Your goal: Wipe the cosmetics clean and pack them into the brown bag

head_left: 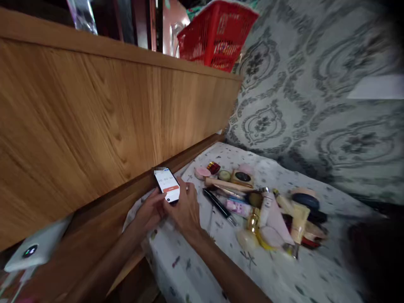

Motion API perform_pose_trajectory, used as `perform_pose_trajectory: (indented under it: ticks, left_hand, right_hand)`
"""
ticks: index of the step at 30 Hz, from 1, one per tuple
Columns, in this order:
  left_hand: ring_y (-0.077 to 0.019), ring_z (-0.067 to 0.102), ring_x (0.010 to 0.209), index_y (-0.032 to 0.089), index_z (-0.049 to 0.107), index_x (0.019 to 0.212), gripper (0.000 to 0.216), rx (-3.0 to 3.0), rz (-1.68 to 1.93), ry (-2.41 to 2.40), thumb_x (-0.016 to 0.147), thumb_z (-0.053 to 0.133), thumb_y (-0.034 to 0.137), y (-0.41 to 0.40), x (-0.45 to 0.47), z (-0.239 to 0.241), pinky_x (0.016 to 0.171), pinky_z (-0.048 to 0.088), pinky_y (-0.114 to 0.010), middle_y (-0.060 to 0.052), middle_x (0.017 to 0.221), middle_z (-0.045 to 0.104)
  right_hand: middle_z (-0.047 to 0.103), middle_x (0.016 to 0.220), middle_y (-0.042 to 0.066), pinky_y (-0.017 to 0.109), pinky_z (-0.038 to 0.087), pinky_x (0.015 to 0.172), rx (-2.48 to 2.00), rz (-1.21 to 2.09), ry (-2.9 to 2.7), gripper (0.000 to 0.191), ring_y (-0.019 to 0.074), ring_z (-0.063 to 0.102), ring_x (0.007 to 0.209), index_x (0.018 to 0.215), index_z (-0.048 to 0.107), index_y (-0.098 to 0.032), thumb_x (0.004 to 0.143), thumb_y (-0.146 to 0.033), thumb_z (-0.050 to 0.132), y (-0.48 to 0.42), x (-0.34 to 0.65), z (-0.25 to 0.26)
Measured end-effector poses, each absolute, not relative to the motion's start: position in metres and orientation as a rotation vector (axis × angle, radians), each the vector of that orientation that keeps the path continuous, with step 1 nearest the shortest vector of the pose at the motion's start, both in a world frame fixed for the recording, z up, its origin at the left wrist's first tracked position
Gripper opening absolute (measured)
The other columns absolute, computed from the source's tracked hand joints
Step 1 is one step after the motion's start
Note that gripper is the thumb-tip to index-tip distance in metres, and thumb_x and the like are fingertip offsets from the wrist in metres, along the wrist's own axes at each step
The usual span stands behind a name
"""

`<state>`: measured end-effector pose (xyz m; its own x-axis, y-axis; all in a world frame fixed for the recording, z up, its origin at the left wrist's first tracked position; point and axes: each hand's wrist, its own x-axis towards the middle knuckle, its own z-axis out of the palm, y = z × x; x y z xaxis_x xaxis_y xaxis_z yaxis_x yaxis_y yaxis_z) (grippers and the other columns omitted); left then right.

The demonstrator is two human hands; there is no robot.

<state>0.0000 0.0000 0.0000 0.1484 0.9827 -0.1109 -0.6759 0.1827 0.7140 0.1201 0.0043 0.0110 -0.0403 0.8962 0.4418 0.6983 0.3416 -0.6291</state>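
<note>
A smartphone (167, 184) with a lit white screen and an orange button leans against the wooden ledge at the bed's edge. My right hand (185, 209) wraps round its lower side, fingers curled on it. My left hand (151, 210) touches the phone's lower left corner from below, fingers bent. Both forearms reach in from the bottom of the view.
A heap of cosmetics (268, 206) lies on the patterned bedsheet (284, 269) to the right of my hands. The wooden headboard (94, 113) fills the left. A red basket (217, 33) stands on top of it. A white device (34, 248) sits at lower left.
</note>
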Motion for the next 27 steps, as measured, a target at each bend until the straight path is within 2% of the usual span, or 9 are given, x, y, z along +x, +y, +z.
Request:
perform_pose_trajectory:
  ticks: [6,9,13,17,23,27]
  left_hand:
    - [-0.0160,0.072,0.073,0.014,0.068,0.113,0.033,0.520,1.295,0.687,0.080,0.067,0.015,0.014,-0.013,-0.009,0.062,0.055,-0.021,-0.005,0.093,0.077]
    - [-0.0169,0.072,0.075,0.013,0.069,0.114,0.030,0.474,1.312,0.681,0.085,0.062,0.019,0.017,-0.013,-0.010,0.066,0.057,-0.023,-0.006,0.089,0.077]
    - [-0.0201,0.072,0.093,0.014,0.068,0.116,0.029,0.436,1.346,0.621,0.091,0.058,0.026,0.012,-0.010,-0.011,0.084,0.057,-0.029,-0.008,0.101,0.076]
    - [-0.0237,0.067,0.109,0.016,0.068,0.116,0.030,0.437,1.356,0.573,0.090,0.061,0.031,0.005,-0.011,-0.016,0.097,0.053,-0.036,-0.009,0.114,0.073]
    - [-0.0248,0.057,0.126,0.021,0.065,0.126,0.040,0.444,1.412,0.553,0.089,0.063,0.036,0.006,-0.010,-0.023,0.108,0.045,-0.038,-0.008,0.129,0.066]
    - [-0.0221,0.056,0.127,0.022,0.063,0.128,0.042,0.453,1.460,0.538,0.090,0.061,0.039,0.009,-0.007,-0.024,0.108,0.045,-0.035,-0.007,0.131,0.065]
  right_hand:
    - [0.051,0.116,0.013,0.047,0.052,0.089,-1.416,0.277,-1.820,0.065,0.0315,0.052,0.110,0.137,0.049,-0.019,0.075,-0.031,0.066,0.018,0.107,0.011]
    - [0.051,0.117,0.013,0.045,0.052,0.088,-1.463,0.269,-1.835,0.068,0.0312,0.052,0.111,0.138,0.047,-0.020,0.074,-0.031,0.067,0.025,0.100,0.011]
    - [0.051,0.116,0.013,0.044,0.051,0.087,-1.520,0.249,-1.855,0.067,0.0310,0.052,0.110,0.138,0.047,-0.020,0.076,-0.034,0.068,0.035,0.090,0.010]
    - [0.051,0.115,0.012,0.042,0.051,0.086,-1.504,0.257,-1.868,0.063,0.0297,0.052,0.109,0.135,0.047,-0.020,0.078,-0.036,0.069,0.046,0.080,0.008]
    - [0.051,0.114,0.013,0.042,0.048,0.087,-1.553,0.215,-1.865,0.055,0.0296,0.052,0.107,0.126,0.052,-0.019,0.078,-0.038,0.073,0.069,0.061,0.009]
    - [0.051,0.115,0.015,0.045,0.047,0.087,-1.571,0.173,-1.885,0.055,0.0321,0.052,0.108,0.126,0.052,-0.017,0.081,-0.043,0.071,0.081,0.050,0.010]
